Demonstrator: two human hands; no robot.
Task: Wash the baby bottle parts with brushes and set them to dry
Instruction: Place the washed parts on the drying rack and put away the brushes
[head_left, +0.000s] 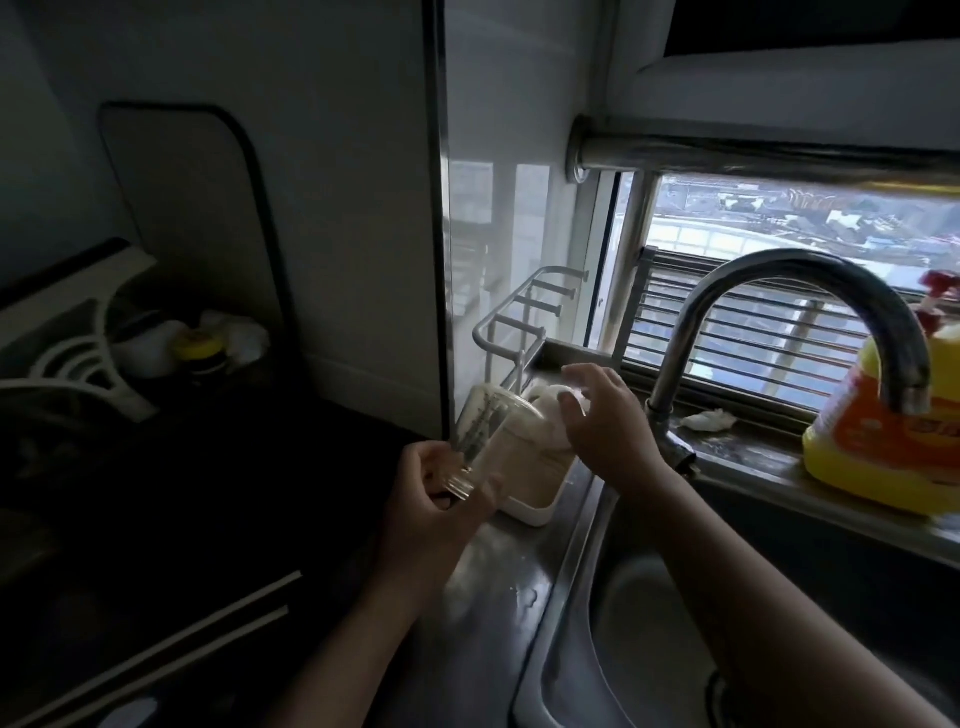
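Step in hand: drying stage, by the look of it.
- Left hand (447, 499) grips clear baby bottle (488, 421) by neck. Bottle tilted, base up, over white drying rack (524, 322) on counter (498, 582), left of sink (649, 623).
- Right hand (608, 415) released, fingers loosely spread above pale item in rack. Contact with it: cannot tell.
- No brush in sight, tap (779, 291) dry.

Next move likely calls for inverting bottle, mouth down, and seating it on rack without knocking pale item.

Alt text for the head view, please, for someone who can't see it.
The left hand grips a clear baby bottle by its neck, tilted over a white drying rack beside the sink. The right hand reaches over the rack, fingers loosely spread.
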